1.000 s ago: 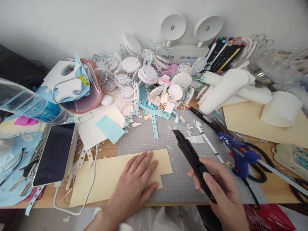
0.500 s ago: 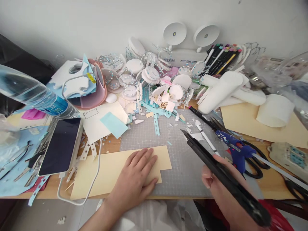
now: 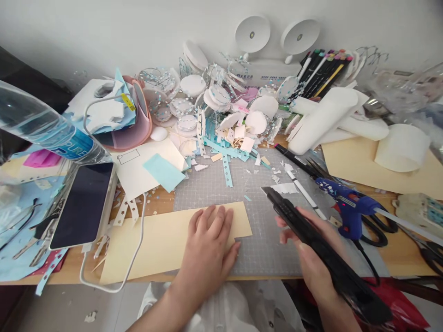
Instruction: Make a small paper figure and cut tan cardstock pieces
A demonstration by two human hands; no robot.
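Observation:
My left hand [image 3: 210, 244] lies flat with spread fingers on a long cream card strip [image 3: 145, 249] near the table's front edge. The strip has a notch cut from its lower right corner, and its right part rests on a grey cutting mat [image 3: 263, 249]. In my right hand [image 3: 318, 263] is a black utility knife [image 3: 321, 251], held above the mat to the right of the card. Its tip points up and left, and the blade end shows dark. A small white paper scrap [image 3: 285, 188] lies on the mat just beyond the knife tip.
A blue glue gun [image 3: 349, 207] and a white pen [image 3: 304, 193] lie on the right. White rolls [image 3: 321, 122] stand behind them. Paper discs and scraps [image 3: 238, 133] pile at the back. Left are a phone [image 3: 83, 205], its white cable [image 3: 133, 258] crossing the card, and a water bottle [image 3: 55, 129].
My left hand has slid a little to the right over the card. The fingers of my right hand have shifted around the knife, which stays over the mat. The view has tilted slightly.

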